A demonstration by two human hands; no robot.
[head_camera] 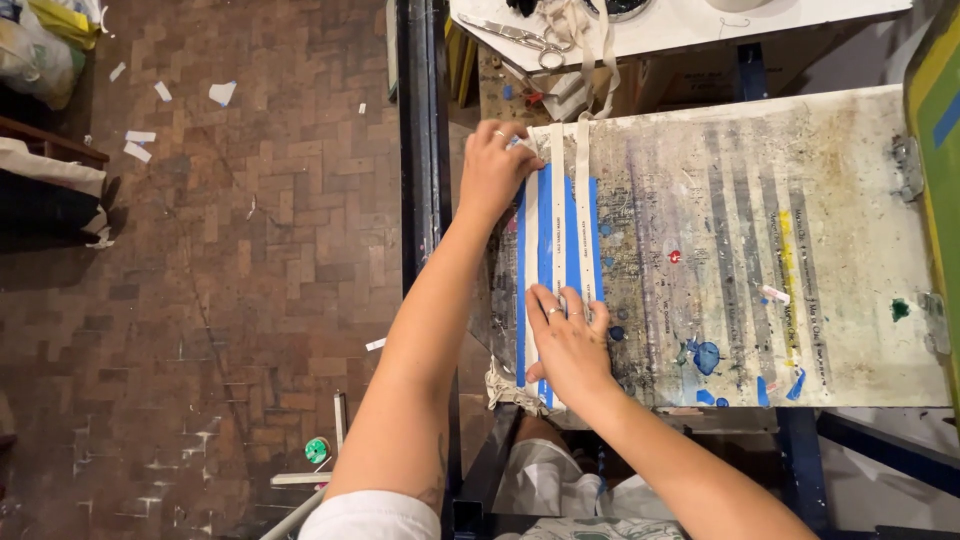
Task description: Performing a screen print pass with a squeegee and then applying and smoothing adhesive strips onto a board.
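Note:
A stained, paint-spattered printing board (730, 240) lies in front of me. Near its left edge, white fabric ribbons (557, 190) run lengthwise over blue tape strips (545, 250). My left hand (492, 170) rests at the far end of the leftmost ribbon, fingers curled on it by the board's corner. My right hand (567, 345) lies flat on the near part of the ribbons, fingers spread and pressing them down. The ribbon ends (505, 390) hang in a bunch off the near edge.
A white table (690, 25) beyond the board carries scissors (520, 40) and more ribbon. A dark metal post (420, 150) stands left of the board. Brick floor (250, 250) with paper scraps and a green tape roll (317, 450) lies to the left.

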